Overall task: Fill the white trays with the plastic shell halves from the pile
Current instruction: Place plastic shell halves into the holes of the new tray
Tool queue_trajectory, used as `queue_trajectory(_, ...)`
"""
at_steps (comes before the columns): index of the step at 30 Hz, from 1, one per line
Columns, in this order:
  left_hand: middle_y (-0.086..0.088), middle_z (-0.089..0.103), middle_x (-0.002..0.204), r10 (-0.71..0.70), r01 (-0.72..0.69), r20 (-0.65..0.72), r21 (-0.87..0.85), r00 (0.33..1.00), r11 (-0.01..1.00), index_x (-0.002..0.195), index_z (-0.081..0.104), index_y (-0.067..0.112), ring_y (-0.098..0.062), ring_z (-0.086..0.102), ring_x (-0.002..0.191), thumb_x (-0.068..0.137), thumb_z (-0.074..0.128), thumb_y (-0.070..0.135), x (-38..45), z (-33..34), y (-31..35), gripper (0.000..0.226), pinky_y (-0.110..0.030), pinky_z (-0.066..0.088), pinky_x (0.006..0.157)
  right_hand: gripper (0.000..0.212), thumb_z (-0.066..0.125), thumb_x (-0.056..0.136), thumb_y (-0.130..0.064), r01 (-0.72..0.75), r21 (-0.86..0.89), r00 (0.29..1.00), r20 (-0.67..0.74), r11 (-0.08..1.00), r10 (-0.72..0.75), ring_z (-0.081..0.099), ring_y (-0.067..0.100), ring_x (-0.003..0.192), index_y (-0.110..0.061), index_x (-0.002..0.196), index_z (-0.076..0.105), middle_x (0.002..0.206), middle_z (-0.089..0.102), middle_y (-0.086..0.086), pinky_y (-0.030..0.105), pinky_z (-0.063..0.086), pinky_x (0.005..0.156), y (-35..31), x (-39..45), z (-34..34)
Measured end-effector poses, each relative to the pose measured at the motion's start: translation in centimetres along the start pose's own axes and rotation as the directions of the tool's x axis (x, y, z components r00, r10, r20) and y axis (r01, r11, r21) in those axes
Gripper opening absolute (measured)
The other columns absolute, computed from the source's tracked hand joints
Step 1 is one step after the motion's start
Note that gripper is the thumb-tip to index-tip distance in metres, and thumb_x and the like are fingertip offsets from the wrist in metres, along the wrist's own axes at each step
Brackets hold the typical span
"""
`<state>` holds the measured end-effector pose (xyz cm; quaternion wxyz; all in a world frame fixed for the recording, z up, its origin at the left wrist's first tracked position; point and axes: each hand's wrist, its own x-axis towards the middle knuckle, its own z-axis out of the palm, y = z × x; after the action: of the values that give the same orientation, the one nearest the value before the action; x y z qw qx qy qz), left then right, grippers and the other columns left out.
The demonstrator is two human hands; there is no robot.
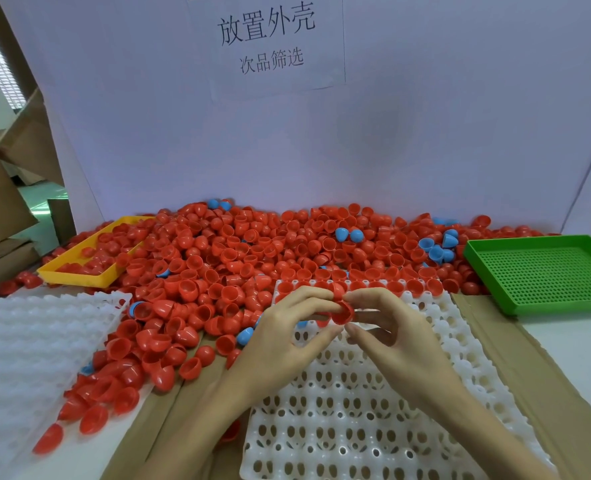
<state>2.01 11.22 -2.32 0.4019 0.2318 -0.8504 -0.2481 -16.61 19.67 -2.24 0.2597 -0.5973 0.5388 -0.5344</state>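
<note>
A big pile of red shell halves (238,251), with a few blue ones mixed in, covers the table's middle. A white tray with egg-shaped holes (342,414) lies in front of me; its far row holds red halves. Above the tray, my left hand (283,341) and my right hand (394,337) meet at their fingertips. Both pinch red shell halves (343,312) held between them. Another white tray (27,344) lies at the left, with nothing in it.
A yellow tray (79,275) holding red halves sits at the back left. A green perforated tray (547,271) stands at the right. A white board with a printed sign (270,39) closes off the back. Cardboard (543,386) lies under the tray.
</note>
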Motion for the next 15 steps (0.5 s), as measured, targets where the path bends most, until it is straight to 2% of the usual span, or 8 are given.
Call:
queue_trajectory(3,0.018,0.064,0.122,0.001,0.006,-0.074,0.103,0.997,0.995,0.117,0.077,0.02,-0.007,0.065,0.117,0.096,0.077,0.028,0.1,-0.2,0.0,0.023,-0.022,0.053,0.1,0.031,0.069,0.098,-0.005,-0.019,0.019,1.0,0.008,1.0,0.019,0.072,0.008,0.109,-0.025,0.121,0.067,0.115,0.073,-0.014,0.03,0.062,0.087,0.1,0.0,0.0)
queue_trajectory(5,0.014,0.063,0.124,-0.063,0.102,-0.184,0.21,0.981,0.972,0.119,0.075,0.016,-0.006,0.063,0.117,0.096,0.076,0.029,0.3,-1.0,-0.6,0.027,-0.03,0.054,0.103,0.03,0.065,0.1,-0.004,-0.043,0.022,0.999,-0.003,0.999,0.043,0.073,0.009,0.106,-0.025,0.121,0.066,0.116,0.073,-0.012,0.032,0.063,0.085,0.2,0.0,0.0)
queue_trajectory(6,0.009,0.061,0.132,-0.114,0.179,-0.239,0.273,0.964,0.945,0.127,0.072,0.014,-0.007,0.06,0.123,0.097,0.073,0.03,0.4,-1.6,-1.1,0.034,-0.035,0.052,0.109,0.03,0.064,0.101,-0.004,-0.056,0.02,0.998,-0.011,0.998,0.056,0.073,0.009,0.105,-0.026,0.12,0.066,0.115,0.073,-0.011,0.033,0.063,0.085,0.3,0.0,0.0)
queue_trajectory(7,0.003,0.054,0.144,-0.178,0.269,-0.28,0.334,0.943,0.903,0.138,0.065,0.012,-0.011,0.054,0.133,0.099,0.07,0.033,0.5,-2.4,-1.6,0.044,-0.039,0.045,0.118,0.029,0.063,0.101,-0.003,-0.068,0.015,0.997,-0.017,0.998,0.069,0.073,0.009,0.104,-0.026,0.12,0.066,0.115,0.073,-0.01,0.033,0.063,0.084,0.3,0.0,0.0)
queue_trajectory(9,-0.008,0.025,0.17,-0.34,0.458,-0.323,0.436,0.883,0.775,0.158,0.041,0.009,-0.022,0.028,0.156,0.104,0.06,0.041,0.5,-3.8,-3.0,0.066,-0.039,0.023,0.126,0.029,0.061,0.102,-0.003,-0.087,0.006,0.996,-0.022,0.996,0.087,0.073,0.008,0.103,-0.026,0.118,0.066,0.113,0.073,-0.01,0.032,0.064,0.084,0.4,0.1,0.0)
queue_trajectory(11,-0.016,-0.004,0.174,-0.484,0.582,-0.327,0.505,0.812,0.637,0.165,0.02,0.006,-0.032,0.003,0.162,0.105,0.053,0.046,0.3,-4.9,-4.3,0.079,-0.042,0.014,0.128,0.029,0.061,0.102,-0.004,-0.095,-0.006,0.995,-0.021,0.995,0.095,0.073,0.007,0.103,-0.027,0.117,0.067,0.111,0.073,-0.01,0.032,0.063,0.083,0.4,0.1,0.1)
queue_trajectory(12,-0.019,-0.01,0.174,-0.526,0.609,-0.32,0.533,0.788,0.588,0.166,0.016,0.004,-0.034,-0.002,0.162,0.106,0.051,0.047,0.2,-5.2,-4.9,0.081,-0.043,0.012,0.129,0.029,0.061,0.102,-0.004,-0.099,-0.011,0.995,-0.017,0.995,0.099,0.072,0.007,0.102,-0.028,0.117,0.067,0.111,0.073,-0.01,0.032,0.063,0.083,0.4,0.0,0.1)
queue_trajectory(15,-0.019,0.003,0.174,-0.529,0.584,-0.283,0.571,0.8,0.576,0.163,0.024,0.002,-0.033,0.005,0.161,0.108,0.049,0.044,0.4,-5.5,-6.2,0.074,-0.043,0.014,0.129,0.03,0.059,0.103,-0.005,-0.107,-0.022,0.994,-0.003,0.994,0.107,0.073,0.007,0.1,-0.029,0.118,0.066,0.109,0.073,-0.012,0.032,0.064,0.082,0.6,0.0,0.2)
